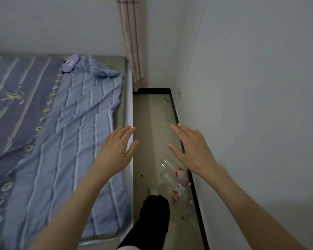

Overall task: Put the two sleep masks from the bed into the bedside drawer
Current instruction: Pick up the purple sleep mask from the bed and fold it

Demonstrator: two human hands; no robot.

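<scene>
A purple sleep mask (70, 63) lies at the far end of the bed (43, 123), on the blue striped sheet near the wall. I see only this one mask. My left hand (114, 148) hovers open over the bed's right edge, far from the mask. My right hand (192, 147) is open above the narrow floor strip beside the wall. Both hands hold nothing. No bedside drawer is in view.
A narrow floor gap (152, 123) runs between the bed and the white wall (251, 105). Clear plastic bottles (175, 175) lie on the floor there. My dark-trousered leg (152, 219) stands in the gap. A pink curtain (134, 42) hangs in the far corner.
</scene>
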